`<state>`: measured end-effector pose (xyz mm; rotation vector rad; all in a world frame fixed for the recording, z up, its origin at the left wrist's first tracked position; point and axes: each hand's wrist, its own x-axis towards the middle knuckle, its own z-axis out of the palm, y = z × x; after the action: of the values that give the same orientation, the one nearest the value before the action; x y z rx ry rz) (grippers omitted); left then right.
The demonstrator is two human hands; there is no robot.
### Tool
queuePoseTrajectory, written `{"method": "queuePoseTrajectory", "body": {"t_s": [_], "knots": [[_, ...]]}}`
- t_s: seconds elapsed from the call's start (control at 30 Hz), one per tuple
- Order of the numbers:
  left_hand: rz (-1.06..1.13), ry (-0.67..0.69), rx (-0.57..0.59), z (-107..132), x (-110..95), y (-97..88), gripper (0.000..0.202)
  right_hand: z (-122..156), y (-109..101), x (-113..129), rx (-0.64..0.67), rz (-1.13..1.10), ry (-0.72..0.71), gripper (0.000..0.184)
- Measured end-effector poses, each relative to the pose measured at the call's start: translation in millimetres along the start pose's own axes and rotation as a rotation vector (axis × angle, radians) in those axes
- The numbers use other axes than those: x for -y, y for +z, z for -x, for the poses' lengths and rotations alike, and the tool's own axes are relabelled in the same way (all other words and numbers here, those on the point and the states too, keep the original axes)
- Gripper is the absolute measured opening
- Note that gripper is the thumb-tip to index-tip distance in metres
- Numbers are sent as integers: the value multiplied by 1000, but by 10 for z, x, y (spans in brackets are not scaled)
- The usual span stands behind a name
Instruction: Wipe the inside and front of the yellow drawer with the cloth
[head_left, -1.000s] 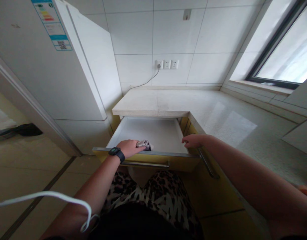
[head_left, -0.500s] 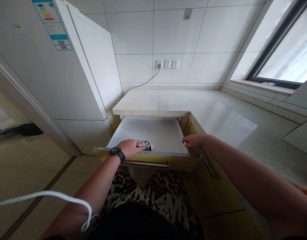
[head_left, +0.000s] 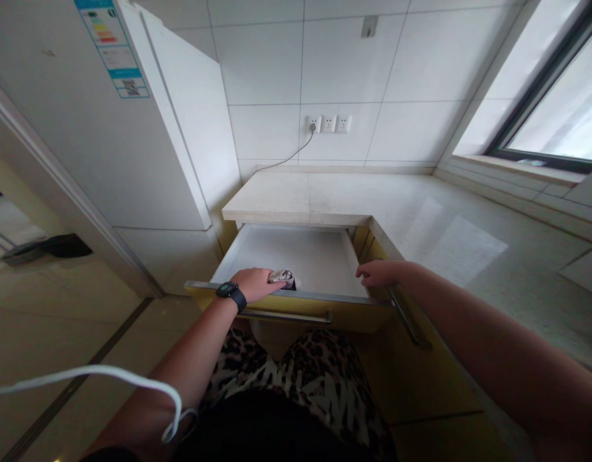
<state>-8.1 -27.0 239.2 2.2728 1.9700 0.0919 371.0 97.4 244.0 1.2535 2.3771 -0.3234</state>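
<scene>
A pulled-out drawer [head_left: 305,253] with a pale inside and a yellow front lies before me. My left hand [head_left: 253,284], wearing a black watch, reaches over the front edge. Its fingers are closed on a small bundled cloth [head_left: 282,277], whitish with dark patches, low in the drawer near the front panel; part of the cloth is hidden by the hand. At the drawer's right side wall is my right hand [head_left: 379,273], its fingers curled in with nothing visible in them. Whether it touches the wall I cannot tell.
A stone-look countertop [head_left: 296,196] overhangs the drawer and runs along the right. A white refrigerator [head_left: 180,128] stands at left. Metal handles [head_left: 409,321] stick out from the yellow cabinet fronts. A white cable [head_left: 94,371] crosses my left forearm. Wall sockets [head_left: 329,124] hold one plug.
The view has shifted slightly, so everything sits a little further right. Both hands keep their places at the drawer, the left still on the cloth.
</scene>
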Motion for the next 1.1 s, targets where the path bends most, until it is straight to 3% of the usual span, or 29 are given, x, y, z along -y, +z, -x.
{"method": "queuePoseTrajectory", "body": {"t_s": [0.57, 1.1], "knots": [[-52, -59, -8, 17, -109, -14, 83, -32, 21, -30, -5, -65, 4, 52], [-147, 0, -106, 42, -333, 60, 88, -63, 30, -54, -15, -40, -15, 51]]}}
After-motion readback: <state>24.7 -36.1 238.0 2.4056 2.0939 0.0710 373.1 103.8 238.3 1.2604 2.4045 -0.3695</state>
